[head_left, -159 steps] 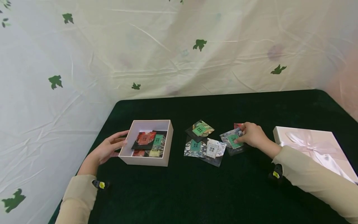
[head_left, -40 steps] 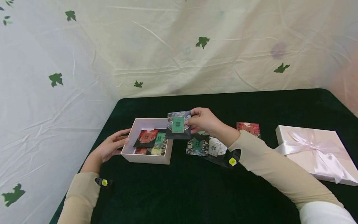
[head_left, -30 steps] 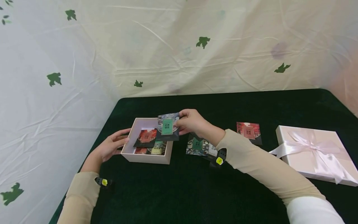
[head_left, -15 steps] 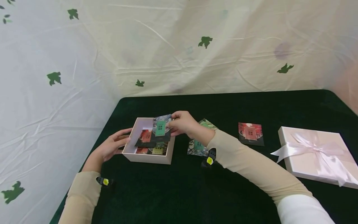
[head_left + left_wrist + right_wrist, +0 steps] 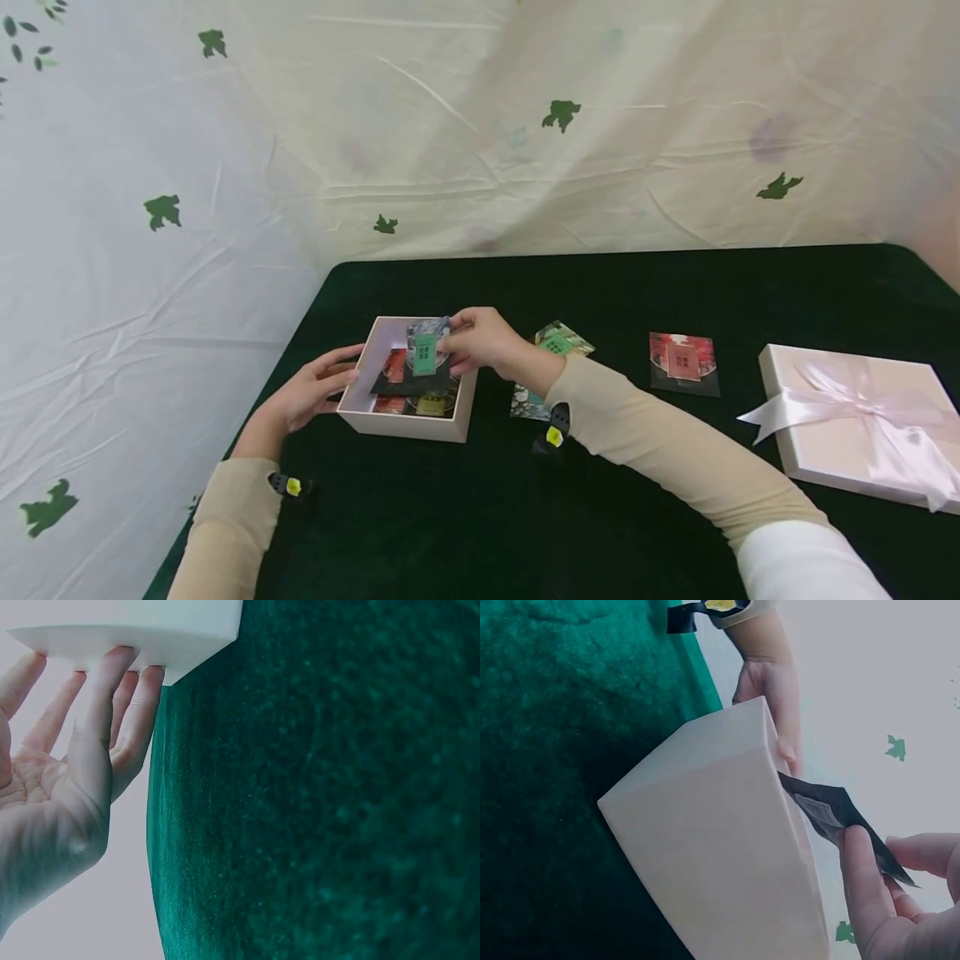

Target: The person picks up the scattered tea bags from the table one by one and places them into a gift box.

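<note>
My right hand (image 5: pixel 491 340) pinches a small flat sachet (image 5: pixel 425 354) by its right edge, over the pale pink open box (image 5: pixel 408 427). The sachet has a patterned top, a green label and a dark lower part; in the right wrist view its dark back carries a white printed patch. Inside the box lie several similar sachets, a red one (image 5: pixel 396 367) partly covered by the held one. My left hand (image 5: pixel 311 390) touches the box's left side; in the left wrist view its extended fingertips rest against the white-looking wall (image 5: pixel 127 641). The held sachet's lower edge overlaps those inside.
Right of the box, a green-labelled sachet (image 5: pixel 566 337) and a patterned one (image 5: pixel 528 403) lie partly behind my right forearm. Farther right is a red sachet (image 5: pixel 682 363), then a pink lid (image 5: pixel 832 408) with a satin bow. All stand on a dark green cloth (image 5: pixel 465 525).
My right hand has picked up the grey-green sachet from the pile at right, carried it left and lowered it into the box opening. The red sachet beneath was uncovered. My left hand stayed at the box.
</note>
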`<act>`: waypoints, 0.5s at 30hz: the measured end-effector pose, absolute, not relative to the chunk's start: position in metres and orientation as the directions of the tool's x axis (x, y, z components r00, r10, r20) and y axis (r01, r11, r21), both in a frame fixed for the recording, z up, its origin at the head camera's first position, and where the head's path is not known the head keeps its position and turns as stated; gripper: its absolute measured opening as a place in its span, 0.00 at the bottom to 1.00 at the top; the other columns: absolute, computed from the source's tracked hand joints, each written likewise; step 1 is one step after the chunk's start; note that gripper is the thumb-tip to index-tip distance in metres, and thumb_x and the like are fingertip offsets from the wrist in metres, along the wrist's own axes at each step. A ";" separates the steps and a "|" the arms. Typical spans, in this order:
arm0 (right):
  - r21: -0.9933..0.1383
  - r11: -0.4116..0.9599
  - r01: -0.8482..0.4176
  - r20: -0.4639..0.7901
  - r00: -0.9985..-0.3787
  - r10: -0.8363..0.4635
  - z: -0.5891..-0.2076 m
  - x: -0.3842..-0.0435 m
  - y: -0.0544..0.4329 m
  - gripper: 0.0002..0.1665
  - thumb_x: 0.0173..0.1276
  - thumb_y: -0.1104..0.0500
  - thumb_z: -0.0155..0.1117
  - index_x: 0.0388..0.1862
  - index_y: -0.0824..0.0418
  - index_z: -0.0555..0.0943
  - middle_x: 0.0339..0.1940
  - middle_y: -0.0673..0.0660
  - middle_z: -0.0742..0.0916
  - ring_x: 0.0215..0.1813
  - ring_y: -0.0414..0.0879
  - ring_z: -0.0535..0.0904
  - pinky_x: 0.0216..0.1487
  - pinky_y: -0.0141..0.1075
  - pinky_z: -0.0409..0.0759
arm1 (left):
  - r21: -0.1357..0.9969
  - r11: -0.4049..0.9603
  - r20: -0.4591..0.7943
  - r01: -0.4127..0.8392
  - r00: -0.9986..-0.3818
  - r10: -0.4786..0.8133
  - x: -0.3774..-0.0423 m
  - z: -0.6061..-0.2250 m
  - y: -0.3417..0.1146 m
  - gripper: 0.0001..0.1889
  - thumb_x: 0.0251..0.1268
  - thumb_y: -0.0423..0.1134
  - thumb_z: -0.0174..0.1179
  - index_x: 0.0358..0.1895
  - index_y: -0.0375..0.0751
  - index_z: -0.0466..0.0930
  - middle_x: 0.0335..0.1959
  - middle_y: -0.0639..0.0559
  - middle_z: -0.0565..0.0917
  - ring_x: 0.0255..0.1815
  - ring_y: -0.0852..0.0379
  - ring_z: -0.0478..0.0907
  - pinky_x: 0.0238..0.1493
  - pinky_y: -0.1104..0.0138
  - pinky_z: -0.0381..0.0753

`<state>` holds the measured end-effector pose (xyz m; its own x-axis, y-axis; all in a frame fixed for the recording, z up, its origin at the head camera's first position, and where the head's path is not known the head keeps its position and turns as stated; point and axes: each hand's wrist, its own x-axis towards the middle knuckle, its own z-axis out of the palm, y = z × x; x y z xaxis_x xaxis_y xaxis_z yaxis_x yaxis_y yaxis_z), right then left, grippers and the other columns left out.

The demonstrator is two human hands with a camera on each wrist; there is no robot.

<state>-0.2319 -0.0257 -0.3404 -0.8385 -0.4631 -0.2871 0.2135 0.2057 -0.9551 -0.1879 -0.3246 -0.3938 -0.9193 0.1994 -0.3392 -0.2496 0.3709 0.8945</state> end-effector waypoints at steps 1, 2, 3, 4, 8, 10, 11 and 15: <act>-0.956 0.205 0.209 -0.284 -0.834 -0.473 -0.341 -0.231 -0.025 0.22 0.65 0.66 0.63 0.57 0.69 0.72 0.48 0.66 0.84 0.27 0.42 0.81 0.34 0.36 0.85 | 0.896 0.368 -0.338 -0.249 -0.920 0.201 -0.188 -0.395 -0.324 0.33 0.72 0.48 0.51 0.75 0.49 0.50 0.72 0.33 0.56 0.72 0.33 0.54 0.60 0.44 0.71; -0.957 0.202 0.206 -0.281 -0.829 -0.483 -0.342 -0.231 -0.025 0.21 0.65 0.66 0.63 0.56 0.69 0.73 0.47 0.67 0.84 0.27 0.42 0.82 0.36 0.38 0.85 | 0.897 0.363 -0.338 -0.252 -0.920 0.197 -0.188 -0.395 -0.324 0.32 0.72 0.48 0.51 0.75 0.49 0.51 0.72 0.34 0.57 0.72 0.34 0.55 0.60 0.44 0.71; -0.959 0.201 0.199 -0.275 -0.826 -0.492 -0.343 -0.231 -0.024 0.19 0.65 0.65 0.63 0.54 0.69 0.74 0.47 0.67 0.84 0.28 0.42 0.82 0.37 0.39 0.85 | 0.898 0.363 -0.336 -0.250 -0.921 0.197 -0.188 -0.396 -0.324 0.32 0.72 0.48 0.51 0.75 0.49 0.51 0.72 0.34 0.57 0.72 0.34 0.55 0.60 0.44 0.71; -0.960 0.199 0.196 -0.272 -0.823 -0.499 -0.343 -0.231 -0.024 0.18 0.65 0.65 0.63 0.53 0.69 0.75 0.47 0.67 0.85 0.28 0.43 0.83 0.38 0.40 0.85 | 0.898 0.364 -0.334 -0.248 -0.922 0.196 -0.188 -0.396 -0.324 0.33 0.72 0.49 0.51 0.75 0.49 0.51 0.72 0.34 0.57 0.72 0.34 0.55 0.60 0.44 0.71; -0.961 0.205 0.184 -0.264 -0.822 -0.504 -0.346 -0.234 -0.017 0.16 0.64 0.65 0.64 0.49 0.69 0.77 0.48 0.70 0.84 0.30 0.45 0.85 0.39 0.41 0.85 | 0.896 0.373 -0.330 -0.241 -0.924 0.195 -0.188 -0.397 -0.325 0.33 0.71 0.50 0.52 0.75 0.49 0.50 0.72 0.34 0.57 0.72 0.34 0.55 0.60 0.44 0.71; -0.960 0.218 0.177 -0.266 -0.826 -0.497 -0.346 -0.235 -0.013 0.16 0.64 0.64 0.65 0.49 0.69 0.77 0.48 0.70 0.84 0.31 0.46 0.85 0.40 0.42 0.85 | 0.894 0.377 -0.331 -0.242 -0.924 0.193 -0.188 -0.396 -0.326 0.34 0.71 0.50 0.52 0.75 0.49 0.50 0.72 0.34 0.57 0.72 0.33 0.55 0.60 0.44 0.71; -0.958 0.224 0.178 -0.269 -0.828 -0.492 -0.346 -0.235 -0.012 0.15 0.64 0.64 0.65 0.49 0.68 0.78 0.48 0.70 0.84 0.31 0.46 0.85 0.40 0.42 0.85 | 0.893 0.380 -0.331 -0.240 -0.924 0.193 -0.188 -0.396 -0.326 0.34 0.71 0.50 0.52 0.75 0.49 0.50 0.72 0.34 0.57 0.72 0.33 0.55 0.60 0.44 0.71; -0.956 0.240 0.167 -0.267 -0.833 -0.485 -0.345 -0.236 -0.003 0.15 0.64 0.63 0.65 0.49 0.67 0.78 0.47 0.70 0.84 0.30 0.44 0.85 0.44 0.46 0.83 | 0.893 0.381 -0.332 -0.240 -0.923 0.195 -0.188 -0.395 -0.326 0.34 0.71 0.50 0.52 0.75 0.49 0.50 0.72 0.34 0.57 0.72 0.33 0.55 0.60 0.44 0.71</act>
